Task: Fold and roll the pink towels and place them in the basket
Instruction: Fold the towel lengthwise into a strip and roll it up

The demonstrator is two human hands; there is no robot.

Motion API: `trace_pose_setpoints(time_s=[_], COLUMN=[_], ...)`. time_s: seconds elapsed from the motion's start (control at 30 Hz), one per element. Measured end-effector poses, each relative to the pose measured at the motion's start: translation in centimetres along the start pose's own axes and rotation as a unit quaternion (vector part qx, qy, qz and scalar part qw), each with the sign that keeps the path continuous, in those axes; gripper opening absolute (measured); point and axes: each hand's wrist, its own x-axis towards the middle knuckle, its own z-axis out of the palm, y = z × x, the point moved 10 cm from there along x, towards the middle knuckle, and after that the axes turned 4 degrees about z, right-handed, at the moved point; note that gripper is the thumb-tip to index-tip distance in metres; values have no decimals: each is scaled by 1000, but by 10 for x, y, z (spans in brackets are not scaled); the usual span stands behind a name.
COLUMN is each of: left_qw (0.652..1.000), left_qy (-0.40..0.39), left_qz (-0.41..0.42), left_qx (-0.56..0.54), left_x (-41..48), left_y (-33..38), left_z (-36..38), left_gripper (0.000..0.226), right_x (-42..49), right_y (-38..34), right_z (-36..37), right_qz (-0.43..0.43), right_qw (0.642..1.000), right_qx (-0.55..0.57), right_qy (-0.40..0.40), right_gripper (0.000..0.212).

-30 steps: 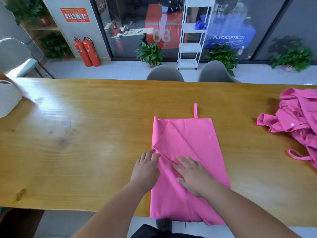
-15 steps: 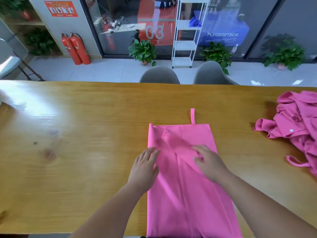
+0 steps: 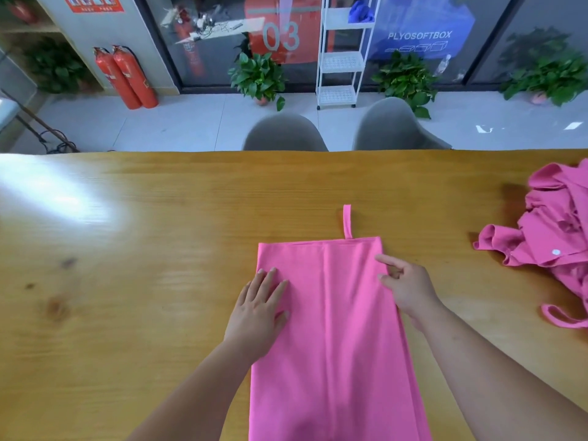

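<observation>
Head view: diagonal flap gone, pink towel [image 3: 337, 329] now flat strip on tabletop [image 3: 127, 281]; left hand [image 3: 257, 313] fingers [image 3: 270, 281] straight, pressing it; right hand [image 3: 407, 284] fingers half-curled at its edge, grip unclear. Likely ready for rolling.

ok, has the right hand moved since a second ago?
Yes. The right hand went from mid-towel to the right edge of the flat pink towel, farther from the person and nearer its hanging loop.
</observation>
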Motion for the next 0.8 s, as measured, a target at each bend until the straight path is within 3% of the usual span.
trace_pose_setpoints(time_s=[0.3, 0.57, 0.8], left_qw=[992, 965, 941], left_qy=[53, 104, 42], left_qz=[-111, -222, -291], left_qx=[-21, -91, -169], left_x=[34, 71, 93], left_y=[-22, -54, -92], left_z=[-6, -40, -41], left_gripper=[64, 52, 47], right_x=[25, 71, 107], right_y=[-14, -42, -42], right_z=[-2, -9, -4], right_qz=[-76, -87, -20], right_qw=[986, 980, 971], right_qx=[-139, -163, -238], right_qy=[50, 79, 15], right_gripper=[43, 39, 26])
